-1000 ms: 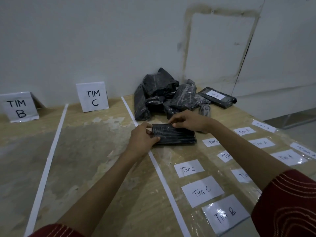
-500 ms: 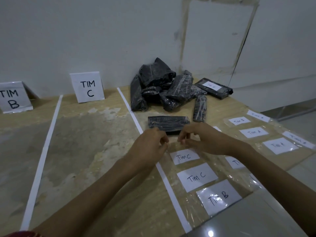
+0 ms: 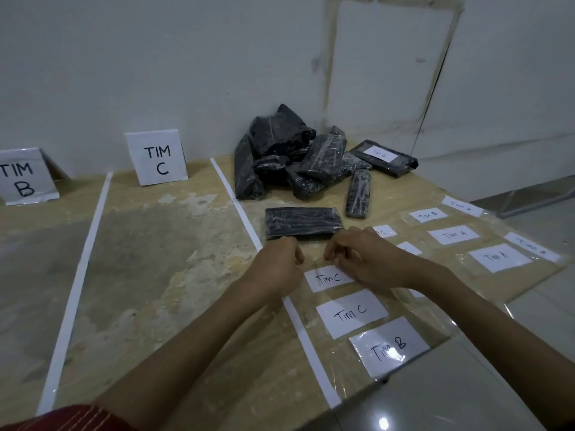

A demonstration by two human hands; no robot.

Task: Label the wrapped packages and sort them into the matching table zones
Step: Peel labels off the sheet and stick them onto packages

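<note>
My left hand point(image 3: 277, 262) and right hand point(image 3: 364, 259) curl narrow over the top edge of a Tim C label point(image 3: 329, 279), probably to peel it. Whether either has it pinched, I cannot tell. The wrapped package point(image 3: 303, 222) lies flat on the counter point(image 3: 186, 275) just beyond, ready for labelling.

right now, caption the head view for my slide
Left hand and right hand work at a Tim C label near a flat black wrapped package.

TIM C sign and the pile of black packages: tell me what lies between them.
Head view: only a white tape line crosses the tabletop between the TIM C sign and the pile of black packages.
</note>
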